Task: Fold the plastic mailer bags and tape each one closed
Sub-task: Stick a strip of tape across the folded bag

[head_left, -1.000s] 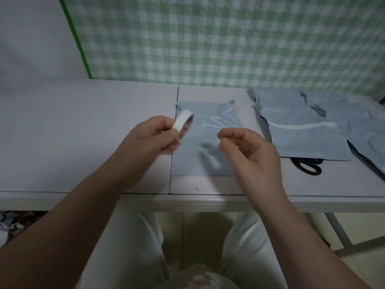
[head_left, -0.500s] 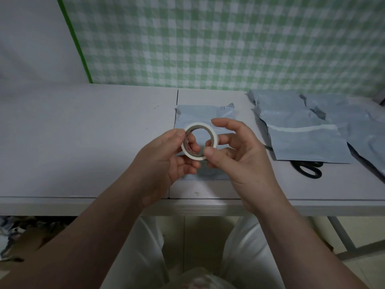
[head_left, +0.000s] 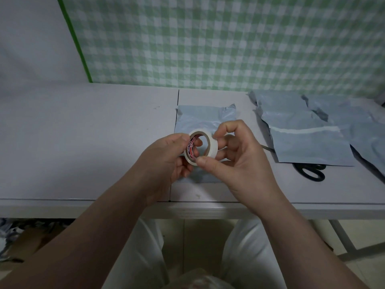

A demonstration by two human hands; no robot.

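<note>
Hands meet above the near edge of the table [head_left: 83, 142], forearms angled inward. Left hand [head_left: 166, 161] grips the tape roll [head_left: 213, 146], thumb on its rim and fingertips curled into the core. Right hand [head_left: 237, 163] pinches the white outer band between thumb and forefinger. Red lettering rings the core, too small to read. Beneath them a folded grey mailer bag [head_left: 200, 117] lies flat on the table.

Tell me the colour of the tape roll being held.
White tape roll, red print inside the core; clearest in the head view.
</note>
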